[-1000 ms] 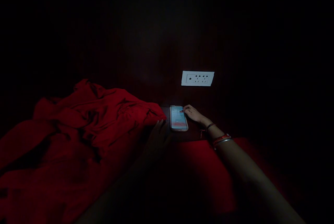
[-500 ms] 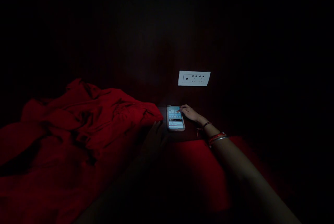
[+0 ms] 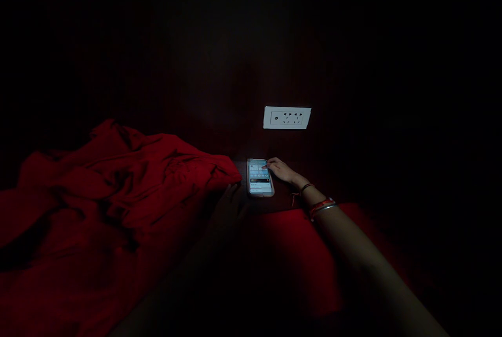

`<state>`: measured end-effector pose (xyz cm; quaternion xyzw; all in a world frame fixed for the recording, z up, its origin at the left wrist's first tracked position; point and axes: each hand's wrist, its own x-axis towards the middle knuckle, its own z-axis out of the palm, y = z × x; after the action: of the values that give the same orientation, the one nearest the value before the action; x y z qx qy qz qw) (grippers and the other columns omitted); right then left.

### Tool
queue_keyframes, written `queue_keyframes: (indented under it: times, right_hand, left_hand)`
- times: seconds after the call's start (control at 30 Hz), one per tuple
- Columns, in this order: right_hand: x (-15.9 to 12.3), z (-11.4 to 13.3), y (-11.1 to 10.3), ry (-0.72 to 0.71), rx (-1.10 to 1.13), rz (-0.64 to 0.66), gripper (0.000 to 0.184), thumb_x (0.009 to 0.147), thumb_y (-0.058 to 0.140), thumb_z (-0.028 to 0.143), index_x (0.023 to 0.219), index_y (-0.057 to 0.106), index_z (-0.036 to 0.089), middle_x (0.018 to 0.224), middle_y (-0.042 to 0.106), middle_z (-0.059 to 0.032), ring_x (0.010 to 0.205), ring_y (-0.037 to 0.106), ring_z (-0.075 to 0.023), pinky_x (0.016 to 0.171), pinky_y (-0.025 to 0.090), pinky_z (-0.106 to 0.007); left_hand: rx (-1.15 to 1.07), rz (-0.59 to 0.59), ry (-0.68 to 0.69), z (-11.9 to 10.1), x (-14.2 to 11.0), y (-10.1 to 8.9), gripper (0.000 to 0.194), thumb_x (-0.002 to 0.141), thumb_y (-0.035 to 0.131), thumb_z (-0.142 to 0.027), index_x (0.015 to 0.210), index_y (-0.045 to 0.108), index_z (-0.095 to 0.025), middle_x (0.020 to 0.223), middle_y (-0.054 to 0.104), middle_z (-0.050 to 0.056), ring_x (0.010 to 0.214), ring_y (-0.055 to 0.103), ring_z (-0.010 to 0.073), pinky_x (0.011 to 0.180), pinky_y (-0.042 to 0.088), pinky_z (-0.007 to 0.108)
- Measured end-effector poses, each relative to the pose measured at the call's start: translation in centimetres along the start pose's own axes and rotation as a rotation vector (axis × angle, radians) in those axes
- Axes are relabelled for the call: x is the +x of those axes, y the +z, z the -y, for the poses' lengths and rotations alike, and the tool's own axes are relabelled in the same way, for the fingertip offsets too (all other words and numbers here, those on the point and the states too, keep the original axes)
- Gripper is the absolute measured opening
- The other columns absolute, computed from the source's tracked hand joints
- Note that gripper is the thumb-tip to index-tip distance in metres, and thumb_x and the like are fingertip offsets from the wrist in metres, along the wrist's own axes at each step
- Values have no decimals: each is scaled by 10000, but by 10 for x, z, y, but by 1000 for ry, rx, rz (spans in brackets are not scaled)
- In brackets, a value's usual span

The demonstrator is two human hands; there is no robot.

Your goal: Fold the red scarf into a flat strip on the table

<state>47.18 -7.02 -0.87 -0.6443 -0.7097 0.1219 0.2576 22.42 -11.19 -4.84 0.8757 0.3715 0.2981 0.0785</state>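
A lit smartphone (image 3: 260, 182) in a case lies face up on a dark flat surface, its screen covered in pale blue and white panels. My right hand (image 3: 280, 169) reaches in from the right, with a fingertip over the upper right of the screen; the fingers are stretched out and grip nothing. Bracelets circle that wrist. On the phone's left, in deep shadow, is my left hand (image 3: 227, 203), close to the red cloth's edge. Its fingers look apart and appear to hold nothing, though much of the hand is too dark to make out.
Crumpled red cloth (image 3: 157, 169) spreads over the left side. A white wall socket plate (image 3: 287, 118) sits on the dark wall behind the phone. More red fabric (image 3: 301, 253) lies in front of the dark surface. Darkness hides everything else.
The whole view has shifted slightly, so the phone, socket plate and cloth appear a little further left. My right fingertip has come a bit further over the screen.
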Motion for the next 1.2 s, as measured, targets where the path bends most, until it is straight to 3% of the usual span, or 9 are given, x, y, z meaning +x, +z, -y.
queue_keyframes:
  times: [1.2]
  right_hand:
    - [-14, 1, -3, -81, 123, 23, 287, 834, 361, 236, 881, 624, 128, 1117, 483, -88, 952, 491, -135, 903, 343, -294]
  left_hand:
    - [21, 11, 23, -2, -2, -5, 421, 829, 355, -340, 1188, 398, -124, 1269, 382, 136, 1207, 288, 248, 971, 288, 418]
